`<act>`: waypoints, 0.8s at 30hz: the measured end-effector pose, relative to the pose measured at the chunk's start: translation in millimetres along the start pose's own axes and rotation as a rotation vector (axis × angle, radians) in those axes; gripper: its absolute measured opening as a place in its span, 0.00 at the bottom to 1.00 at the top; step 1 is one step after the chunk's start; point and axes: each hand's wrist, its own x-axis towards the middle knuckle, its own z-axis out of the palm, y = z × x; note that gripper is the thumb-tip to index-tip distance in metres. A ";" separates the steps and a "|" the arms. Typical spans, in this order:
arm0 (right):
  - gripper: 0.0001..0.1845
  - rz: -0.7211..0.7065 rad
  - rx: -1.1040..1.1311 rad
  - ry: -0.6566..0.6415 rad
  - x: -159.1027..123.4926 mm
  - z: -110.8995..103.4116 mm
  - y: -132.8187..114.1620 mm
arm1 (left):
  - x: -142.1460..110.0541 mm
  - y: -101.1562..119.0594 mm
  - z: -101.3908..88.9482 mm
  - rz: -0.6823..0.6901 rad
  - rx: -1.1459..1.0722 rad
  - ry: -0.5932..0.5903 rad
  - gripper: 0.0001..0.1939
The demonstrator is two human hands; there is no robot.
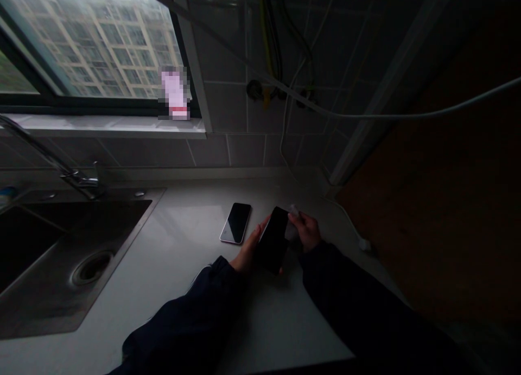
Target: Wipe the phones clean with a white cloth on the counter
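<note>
A: Where's the dark slab [273, 242]?
B: Just right of the frame's centre, tilted, flat and rectangular with a nearly black face. The left hand [247, 252] grips it along its left side.
A: And the right hand [308, 232]?
B: Its fingers are pinched on a small pale piece [293, 209] by the slab's upper right corner; that piece is too dim to identify.
A: Anything close by?
B: A phone [236, 223] lies on the counter [183, 266] near the left hand, glossy black glass with a light edge.
A: What else is around?
B: At lower left, a brushed-looking metal sink [134, 231] with a round drain, under a shiny curved faucet [49, 157]. Upper left, a dark-framed window [122, 106] above a pale sill [101, 124].
A: Anything crossing the view?
B: A smooth white cable [374, 116] sags across the upper right, in front of grey, square-cut wall tiles [223, 106]. The counter is pale and faintly reflective.
</note>
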 end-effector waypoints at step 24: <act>0.30 0.199 0.124 -0.213 -8.2 8.6 -13.7 | 1.1 -0.7 1.5 0.019 0.031 0.116 0.43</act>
